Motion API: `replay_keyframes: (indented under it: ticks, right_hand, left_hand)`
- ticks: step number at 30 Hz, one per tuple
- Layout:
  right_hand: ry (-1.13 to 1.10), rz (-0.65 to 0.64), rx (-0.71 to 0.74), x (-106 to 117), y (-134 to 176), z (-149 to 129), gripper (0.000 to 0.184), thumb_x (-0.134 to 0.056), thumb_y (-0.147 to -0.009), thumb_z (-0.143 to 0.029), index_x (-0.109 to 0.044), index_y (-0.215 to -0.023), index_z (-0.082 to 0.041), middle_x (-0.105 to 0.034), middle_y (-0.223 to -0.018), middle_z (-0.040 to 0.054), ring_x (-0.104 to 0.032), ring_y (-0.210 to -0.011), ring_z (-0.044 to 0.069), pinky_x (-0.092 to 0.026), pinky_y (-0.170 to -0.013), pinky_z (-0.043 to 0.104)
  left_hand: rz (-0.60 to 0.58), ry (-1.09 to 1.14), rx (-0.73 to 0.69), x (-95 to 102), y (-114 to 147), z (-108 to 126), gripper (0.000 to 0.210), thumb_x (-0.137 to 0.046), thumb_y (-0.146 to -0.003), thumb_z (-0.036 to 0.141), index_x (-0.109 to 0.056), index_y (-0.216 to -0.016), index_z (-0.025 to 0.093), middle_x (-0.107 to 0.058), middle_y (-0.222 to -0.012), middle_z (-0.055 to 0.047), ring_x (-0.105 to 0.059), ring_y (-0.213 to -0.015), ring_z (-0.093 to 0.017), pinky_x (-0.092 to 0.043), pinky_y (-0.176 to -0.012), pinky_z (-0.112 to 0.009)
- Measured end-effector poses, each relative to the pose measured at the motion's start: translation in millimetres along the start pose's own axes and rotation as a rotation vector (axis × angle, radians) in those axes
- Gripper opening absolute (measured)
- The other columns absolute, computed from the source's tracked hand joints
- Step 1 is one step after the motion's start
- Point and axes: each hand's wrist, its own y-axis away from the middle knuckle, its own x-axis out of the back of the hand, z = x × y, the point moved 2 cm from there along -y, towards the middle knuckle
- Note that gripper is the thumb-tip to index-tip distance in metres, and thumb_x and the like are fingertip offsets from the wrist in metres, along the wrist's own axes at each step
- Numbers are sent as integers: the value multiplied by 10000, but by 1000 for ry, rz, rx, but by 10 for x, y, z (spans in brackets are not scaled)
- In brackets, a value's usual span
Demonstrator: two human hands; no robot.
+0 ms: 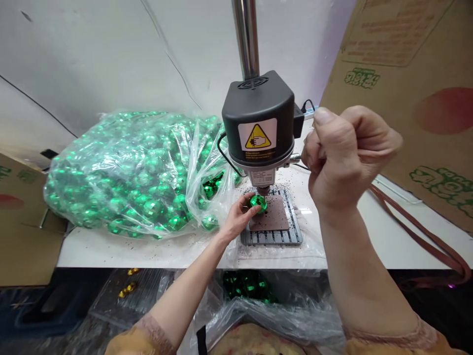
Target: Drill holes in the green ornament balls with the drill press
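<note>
Between the fingertips of my left hand [241,215] is a shiny green faceted ball [258,203]. I hold it under the chuck of a small black bench drill press [258,118], over a brown board [275,217] on the slotted metal base [293,231]. My right hand [342,153] is raised at the machine's right side, its fingers wrapped in a fist around the drill press handle. Only a short metal stub [294,158] of that handle shows; the grip itself is hidden by the fingers.
A large clear plastic bag [125,172] full of green balls lies left of the machine. Cardboard boxes stand at the right [417,103] and left [25,222]. Below the table edge, more green balls [247,286] lie in plastic. A brown strap [424,236] hangs at right. Dark shavings surround the base.
</note>
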Motion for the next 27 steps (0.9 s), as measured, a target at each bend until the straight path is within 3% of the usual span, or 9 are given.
replay_keyframes:
  ticks: [6,10,14,23,27]
  right_hand:
    - [30,-19,22,7,17,9,479,-658,-895,-252,-318,-558,-225,-327,-445,-65,-303,-397,80,-279,-446,332]
    - [16,-8,6,12,17,24,471,-665,-889,-260,-324,-566,-228,-336,-454,-63,-313,-404,84,-271,-443,337]
    - [17,-16,10,17,7,22,469,-652,-887,-225,-321,-554,-224,-330,-441,-64,-310,-402,79,-272,-438,332]
    - [50,-3,98,78,212,-14,469,-607,-901,-191,-298,-548,-198,-310,-472,-60,-307,-441,48,-278,-494,306]
    - [30,19,134,120,309,25,491,-606,-901,-189,-258,-554,-190,-318,-467,-58,-310,-434,46,-209,-480,305]
  left_hand:
    - [44,-235,-63,-102,19,65,558,-839,-785,482,-687,-1242,199,-749,-1093,-75,-678,-916,-214,-553,-825,-346]
    - [114,-352,-139,-211,62,29,539,-892,-737,399,-710,-1208,212,-725,-1145,-94,-663,-1055,-267,-544,-953,-415]
    - [111,-314,-177,-285,101,-43,534,-875,-771,367,-684,-1246,216,-698,-1216,-111,-640,-1160,-294,-501,-1053,-461]
    - [129,-228,-171,-293,114,-34,523,-901,-744,335,-700,-1216,234,-699,-1174,-91,-615,-1173,-299,-458,-1082,-465]
    - [117,-238,-178,-302,126,-41,520,-882,-771,336,-682,-1239,230,-678,-1226,-103,-608,-1184,-294,-454,-1076,-455]
